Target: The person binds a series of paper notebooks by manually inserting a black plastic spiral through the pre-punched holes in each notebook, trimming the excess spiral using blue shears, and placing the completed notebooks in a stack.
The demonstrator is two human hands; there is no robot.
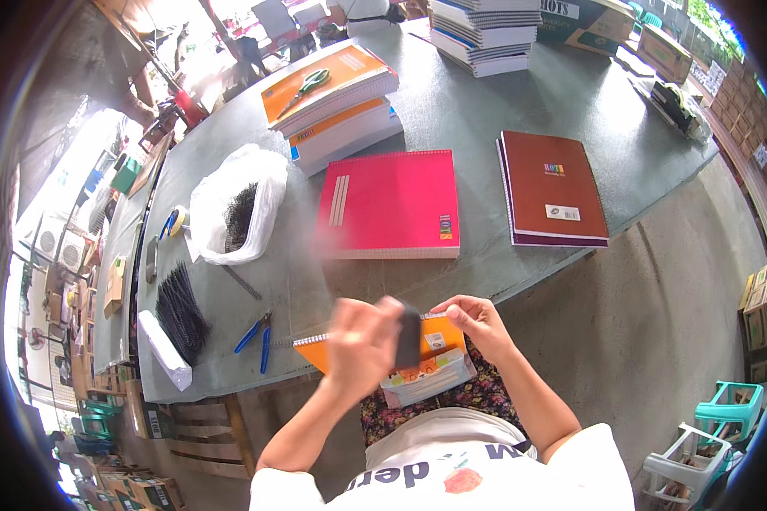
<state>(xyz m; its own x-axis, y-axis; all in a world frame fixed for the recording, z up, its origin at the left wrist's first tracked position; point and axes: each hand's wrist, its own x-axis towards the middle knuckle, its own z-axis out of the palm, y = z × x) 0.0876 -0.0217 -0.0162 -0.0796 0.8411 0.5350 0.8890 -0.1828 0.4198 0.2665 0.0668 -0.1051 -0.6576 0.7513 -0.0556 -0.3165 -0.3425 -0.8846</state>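
My left hand, blurred by motion, is closed on a dark, rounded object whose kind I cannot make out. It is over an orange spiral notebook that leans at the table's near edge, above my lap. A thin coil runs along the notebook's upper edge and sticks out to the left. My right hand pinches that edge near its right end. Below the notebook, a packet with a printed, colourful cover rests on my lap. Blue-handled pliers lie left of my left hand.
A pink stack of notebooks stands ahead, brown notebooks to its right. Orange notebooks carry green-handled scissors. Black coils lie left, near a white plastic bag holding more. Plastic stools stand at right.
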